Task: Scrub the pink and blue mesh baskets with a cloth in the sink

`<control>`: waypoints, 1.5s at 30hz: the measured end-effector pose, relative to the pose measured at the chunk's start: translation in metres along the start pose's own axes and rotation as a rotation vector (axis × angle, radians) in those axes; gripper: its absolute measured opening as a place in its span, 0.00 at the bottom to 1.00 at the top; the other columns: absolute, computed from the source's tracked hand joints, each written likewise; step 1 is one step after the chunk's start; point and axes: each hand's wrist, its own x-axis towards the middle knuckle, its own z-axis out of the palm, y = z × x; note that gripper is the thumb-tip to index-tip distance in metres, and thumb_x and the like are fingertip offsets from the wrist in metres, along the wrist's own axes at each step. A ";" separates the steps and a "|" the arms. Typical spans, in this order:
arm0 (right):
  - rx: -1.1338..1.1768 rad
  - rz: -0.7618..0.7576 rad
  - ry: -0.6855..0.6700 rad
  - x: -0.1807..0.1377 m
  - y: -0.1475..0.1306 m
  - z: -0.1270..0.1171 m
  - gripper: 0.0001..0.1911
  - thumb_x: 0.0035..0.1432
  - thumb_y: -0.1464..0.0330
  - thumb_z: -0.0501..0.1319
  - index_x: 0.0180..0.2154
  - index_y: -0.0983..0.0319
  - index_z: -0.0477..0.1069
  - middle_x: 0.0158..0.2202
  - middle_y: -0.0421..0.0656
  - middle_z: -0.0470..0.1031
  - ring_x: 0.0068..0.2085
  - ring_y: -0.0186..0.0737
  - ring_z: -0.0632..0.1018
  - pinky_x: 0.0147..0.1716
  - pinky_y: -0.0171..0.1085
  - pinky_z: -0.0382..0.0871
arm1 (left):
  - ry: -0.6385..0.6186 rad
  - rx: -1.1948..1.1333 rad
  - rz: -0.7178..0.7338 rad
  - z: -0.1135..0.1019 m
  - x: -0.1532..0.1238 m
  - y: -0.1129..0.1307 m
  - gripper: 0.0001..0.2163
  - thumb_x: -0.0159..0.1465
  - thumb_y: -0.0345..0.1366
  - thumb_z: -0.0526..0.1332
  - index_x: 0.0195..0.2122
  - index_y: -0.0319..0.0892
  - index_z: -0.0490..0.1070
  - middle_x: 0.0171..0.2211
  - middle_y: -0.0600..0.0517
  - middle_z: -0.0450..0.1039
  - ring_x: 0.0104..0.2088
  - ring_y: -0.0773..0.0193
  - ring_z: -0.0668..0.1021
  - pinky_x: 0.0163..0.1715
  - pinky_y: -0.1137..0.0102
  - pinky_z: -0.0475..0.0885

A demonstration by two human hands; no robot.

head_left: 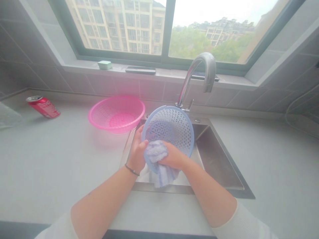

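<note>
A light blue plastic colander (180, 129) with a perforated wall is held tilted over the sink, its inside facing me. My left hand (138, 151) grips its left rim, thumb on the near side and fingers behind. In my right hand (171, 156) is a white cloth with pale purple stripes (164, 176), bunched up and pressed against the colander's lower left rim. Part of the cloth hangs down below the hand. The right fingertips are hidden by the cloth.
Below the colander is a steel sink (219, 159) with a curved faucet (196, 71) behind it. A pink basket (99, 124) stands left of the sink. Farther left are a tilted red can (45, 108) and clear plastic (8, 116). The windowsill holds a green box-like item (104, 65).
</note>
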 end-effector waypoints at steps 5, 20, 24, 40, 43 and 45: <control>-0.133 -0.041 -0.124 -0.001 0.001 -0.003 0.13 0.52 0.71 0.65 0.42 0.60 0.78 0.45 0.43 0.83 0.46 0.46 0.81 0.48 0.42 0.74 | -0.014 -0.097 -0.065 -0.004 0.006 0.006 0.28 0.56 0.47 0.73 0.57 0.49 0.72 0.60 0.46 0.76 0.60 0.42 0.78 0.60 0.48 0.74; 0.083 -0.007 0.012 -0.003 -0.001 0.000 0.18 0.47 0.67 0.71 0.43 0.60 0.78 0.45 0.44 0.83 0.47 0.50 0.82 0.51 0.47 0.76 | -0.139 -0.010 -0.030 0.002 0.000 -0.001 0.34 0.60 0.50 0.71 0.66 0.46 0.70 0.66 0.44 0.73 0.69 0.40 0.70 0.68 0.50 0.65; -0.038 -0.029 -0.145 -0.003 0.003 0.000 0.17 0.51 0.69 0.69 0.45 0.59 0.78 0.46 0.43 0.83 0.47 0.48 0.82 0.52 0.45 0.75 | -0.103 -0.042 -0.101 -0.001 0.004 0.003 0.32 0.61 0.50 0.71 0.64 0.47 0.71 0.62 0.44 0.76 0.65 0.41 0.75 0.65 0.48 0.69; 0.805 0.061 0.342 -0.003 0.020 -0.011 0.25 0.52 0.55 0.71 0.50 0.54 0.75 0.52 0.44 0.81 0.57 0.55 0.80 0.59 0.54 0.76 | -0.460 0.601 0.097 -0.004 -0.012 -0.015 0.50 0.59 0.43 0.73 0.77 0.60 0.46 0.81 0.50 0.33 0.79 0.39 0.42 0.76 0.43 0.41; 0.461 0.041 0.236 0.000 0.015 0.001 0.24 0.47 0.61 0.73 0.48 0.57 0.76 0.49 0.44 0.82 0.52 0.52 0.81 0.56 0.50 0.76 | -0.298 0.364 0.119 -0.003 -0.011 -0.015 0.40 0.63 0.43 0.66 0.76 0.55 0.54 0.79 0.50 0.47 0.78 0.42 0.49 0.76 0.46 0.45; 0.203 0.034 0.085 0.002 0.011 0.005 0.19 0.47 0.67 0.71 0.43 0.58 0.76 0.44 0.43 0.82 0.47 0.48 0.81 0.52 0.47 0.76 | -0.203 0.204 0.085 -0.004 -0.007 -0.011 0.36 0.64 0.45 0.65 0.74 0.52 0.59 0.76 0.48 0.55 0.76 0.41 0.56 0.75 0.46 0.50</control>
